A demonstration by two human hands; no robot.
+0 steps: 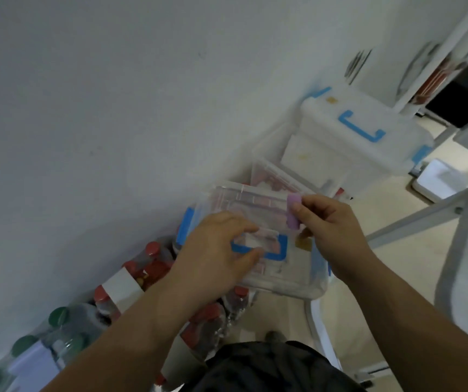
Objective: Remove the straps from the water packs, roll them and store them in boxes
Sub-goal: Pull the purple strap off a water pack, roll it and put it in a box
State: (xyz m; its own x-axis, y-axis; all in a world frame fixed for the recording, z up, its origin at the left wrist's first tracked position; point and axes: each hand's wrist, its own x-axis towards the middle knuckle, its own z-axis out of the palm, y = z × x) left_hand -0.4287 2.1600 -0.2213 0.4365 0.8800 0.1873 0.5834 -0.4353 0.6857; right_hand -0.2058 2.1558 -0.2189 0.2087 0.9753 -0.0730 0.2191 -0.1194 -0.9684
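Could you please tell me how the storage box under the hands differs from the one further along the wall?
The near box lies under the left hand, which grips a small clear case on its lid, and the right hand, pinching a purple rolled strap; the far box is untouched, with nothing stacked on it. The near box looks see-through, the far box milky white. Both have blue lid handles and blue side latches.

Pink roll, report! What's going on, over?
Right hand pinches pink rolled strap at clear box edge. Left hand grips the box front. Strap not stored yet.
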